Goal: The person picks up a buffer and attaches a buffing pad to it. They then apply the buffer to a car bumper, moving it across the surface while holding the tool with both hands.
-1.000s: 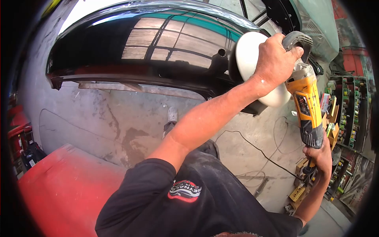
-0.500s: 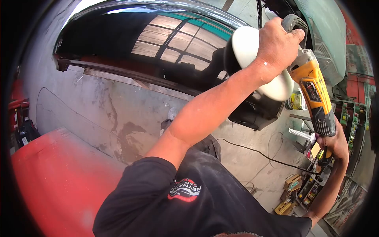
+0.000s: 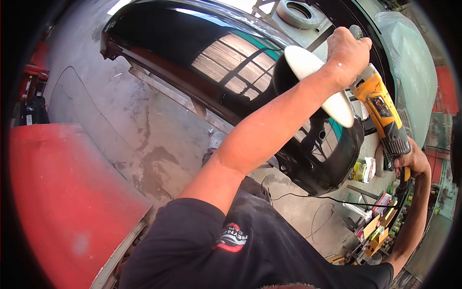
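My left hand (image 3: 347, 55) is closed around the front handle of a yellow and black polisher (image 3: 380, 106). Lower on the right, my right hand (image 3: 415, 161) wraps the rear grip of the same tool. Its round white pad (image 3: 340, 108) faces a glossy black car bumper (image 3: 159, 45) and stands tilted close against the surface, partly hidden by my left forearm. The bumper reflects the pad and a gridded roof.
A red car panel (image 3: 72, 183) fills the lower left. A dark power cord (image 3: 332, 197) crosses the concrete floor. Boxes (image 3: 376, 241) and bottles stand at the lower right, a tire (image 3: 298, 14) lies at the top, and plastic sheeting (image 3: 409, 72) hangs at the right.
My view has turned, so the bumper and red panel sit differently in it. The polisher pad appears narrower and more tilted. Both hands keep their hold.
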Available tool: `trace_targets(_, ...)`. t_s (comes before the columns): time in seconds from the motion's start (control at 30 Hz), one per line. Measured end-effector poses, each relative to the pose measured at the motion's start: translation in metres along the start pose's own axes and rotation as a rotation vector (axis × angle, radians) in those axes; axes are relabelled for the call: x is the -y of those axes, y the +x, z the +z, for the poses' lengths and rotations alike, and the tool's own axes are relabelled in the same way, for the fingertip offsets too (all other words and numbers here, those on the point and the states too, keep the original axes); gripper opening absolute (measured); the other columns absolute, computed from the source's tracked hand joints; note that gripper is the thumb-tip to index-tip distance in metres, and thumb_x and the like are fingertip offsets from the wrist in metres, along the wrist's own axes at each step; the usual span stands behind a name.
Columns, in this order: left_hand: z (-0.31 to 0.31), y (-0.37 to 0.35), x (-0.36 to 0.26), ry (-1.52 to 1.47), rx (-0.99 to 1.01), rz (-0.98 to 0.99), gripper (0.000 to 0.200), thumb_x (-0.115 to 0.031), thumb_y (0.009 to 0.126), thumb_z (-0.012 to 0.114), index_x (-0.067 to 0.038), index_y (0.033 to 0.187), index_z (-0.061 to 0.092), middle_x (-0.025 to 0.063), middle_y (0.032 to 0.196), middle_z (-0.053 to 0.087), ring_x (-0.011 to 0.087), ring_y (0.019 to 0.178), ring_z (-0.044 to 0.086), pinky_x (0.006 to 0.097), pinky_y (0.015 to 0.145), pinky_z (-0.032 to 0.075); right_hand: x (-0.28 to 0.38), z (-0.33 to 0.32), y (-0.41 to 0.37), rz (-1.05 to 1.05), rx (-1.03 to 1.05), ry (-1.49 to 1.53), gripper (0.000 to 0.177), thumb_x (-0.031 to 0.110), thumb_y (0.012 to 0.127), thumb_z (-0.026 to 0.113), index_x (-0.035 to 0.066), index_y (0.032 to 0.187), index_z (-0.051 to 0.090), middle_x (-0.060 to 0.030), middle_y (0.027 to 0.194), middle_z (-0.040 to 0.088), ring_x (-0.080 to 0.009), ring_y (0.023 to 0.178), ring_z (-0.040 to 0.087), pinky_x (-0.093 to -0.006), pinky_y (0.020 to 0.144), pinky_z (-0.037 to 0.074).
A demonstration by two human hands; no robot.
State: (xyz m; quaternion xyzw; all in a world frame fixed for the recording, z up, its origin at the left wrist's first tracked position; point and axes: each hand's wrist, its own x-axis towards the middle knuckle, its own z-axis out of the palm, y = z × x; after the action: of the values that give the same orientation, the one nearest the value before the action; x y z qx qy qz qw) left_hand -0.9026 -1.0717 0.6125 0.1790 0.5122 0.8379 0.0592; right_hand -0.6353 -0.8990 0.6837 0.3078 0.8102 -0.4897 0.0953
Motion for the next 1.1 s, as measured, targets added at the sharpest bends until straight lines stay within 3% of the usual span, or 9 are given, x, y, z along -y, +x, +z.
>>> trace_targets(0.37, -0.086, -0.025, -0.113, -0.018, -0.021, 0.087, 0.023, -0.015, 0.091, 0.073, 0.006, 0.085, 0.066, 0.0098, 0.069, 0.061, 0.0171, 0.053, 0.055, 0.0345, 0.047, 0.046, 0.075, 0.046, -0.029, -0.139, 0.210, -0.094, 0.063, -0.003, 0.066, 0.078, 0.000, 0.124, 0.052, -0.0084, 0.070, 0.063, -0.0187, 0.049, 0.063, -0.0316, 0.043, 0.054)
trace_targets(0.4, -0.095, -0.023, -0.120, -0.020, -0.012, 0.053, 0.032, -0.015, 0.085, 0.077, 0.014, 0.093, 0.066, 0.0272, 0.100, 0.067, 0.0320, 0.087, 0.070, 0.0441, 0.077, 0.056, 0.083, 0.052, -0.033, -0.147, 0.236, -0.094, 0.062, -0.003, 0.067, 0.078, 0.000, 0.123, 0.052, -0.0087, 0.068, 0.063, -0.0186, 0.049, 0.063, -0.0313, 0.043, 0.054)
trace_targets(0.47, -0.114, -0.034, -0.147, -0.001, -0.025, 0.016, 0.029, -0.016, 0.086, 0.078, 0.011, 0.091, 0.066, 0.0202, 0.090, 0.067, 0.0294, 0.070, 0.066, 0.0431, 0.064, 0.056, 0.098, 0.065, -0.038, -0.179, 0.255, -0.140, 0.059, -0.002, 0.069, 0.078, 0.000, 0.122, 0.051, -0.0088, 0.066, 0.063, -0.0178, 0.049, 0.064, -0.0303, 0.042, 0.054)
trace_targets(0.53, -0.132, -0.019, -0.145, -0.251, 0.199, 0.151, 0.009, -0.014, 0.101, 0.066, -0.005, 0.100, 0.065, -0.0014, 0.066, 0.056, 0.0103, 0.051, 0.053, 0.0260, 0.043, 0.044, 0.109, 0.075, -0.047, -0.180, 0.269, -0.133, 0.051, -0.001, 0.073, 0.076, -0.001, 0.119, 0.053, -0.0087, 0.068, 0.064, -0.0158, 0.050, 0.065, -0.0288, 0.042, 0.055)
trace_targets(0.57, -0.137, -0.029, -0.153, -0.430, 0.279, 0.106, 0.008, -0.009, 0.101, 0.060, -0.006, 0.096, 0.065, 0.0014, 0.069, 0.060, 0.0139, 0.056, 0.058, 0.0289, 0.045, 0.047, 0.108, 0.079, -0.054, -0.225, 0.290, -0.151, 0.047, 0.002, 0.075, 0.077, 0.000, 0.116, 0.054, -0.0085, 0.068, 0.065, -0.0148, 0.050, 0.066, -0.0282, 0.043, 0.056)
trace_targets(0.6, -0.148, 0.012, -0.140, -0.258, 0.379, 0.058, 0.012, -0.012, 0.102, 0.060, -0.005, 0.094, 0.066, 0.0029, 0.071, 0.064, 0.0136, 0.056, 0.060, 0.0280, 0.045, 0.047, 0.116, 0.072, -0.031, -0.271, 0.318, -0.170, 0.043, 0.005, 0.077, 0.077, 0.000, 0.114, 0.056, -0.0084, 0.069, 0.066, -0.0138, 0.051, 0.066, -0.0275, 0.044, 0.057)
trace_targets(0.67, -0.166, -0.001, -0.158, -0.262, 0.466, 0.064, 0.014, -0.016, 0.101, 0.064, -0.006, 0.091, 0.067, 0.0026, 0.071, 0.064, 0.0097, 0.051, 0.054, 0.0242, 0.044, 0.044, 0.120, 0.077, -0.024, -0.315, 0.365, -0.243, 0.038, 0.013, 0.079, 0.078, 0.000, 0.109, 0.059, -0.0083, 0.071, 0.067, -0.0126, 0.052, 0.067, -0.0257, 0.047, 0.060)
trace_targets(0.83, -0.180, 0.049, -0.150, -0.051, 0.212, 0.070, 0.014, -0.020, 0.098, 0.072, -0.009, 0.092, 0.067, -0.0019, 0.067, 0.057, 0.0081, 0.049, 0.048, 0.0234, 0.043, 0.043, 0.136, 0.076, 0.021, -0.330, 0.308, -0.301, 0.042, 0.020, 0.075, 0.083, -0.002, 0.105, 0.065, -0.0085, 0.074, 0.069, -0.0129, 0.053, 0.068, -0.0254, 0.054, 0.063)
trace_targets(1.1, -0.130, 0.080, -0.091, -0.107, 0.297, -0.039, 0.014, -0.020, 0.098, 0.072, -0.009, 0.091, 0.067, -0.0020, 0.067, 0.057, 0.0080, 0.048, 0.044, 0.0239, 0.042, 0.040, 0.107, 0.041, 0.049, -0.201, 0.322, -0.157, 0.047, 0.014, 0.072, 0.082, -0.003, 0.111, 0.062, -0.0091, 0.073, 0.069, -0.0131, 0.052, 0.068, -0.0265, 0.049, 0.061)
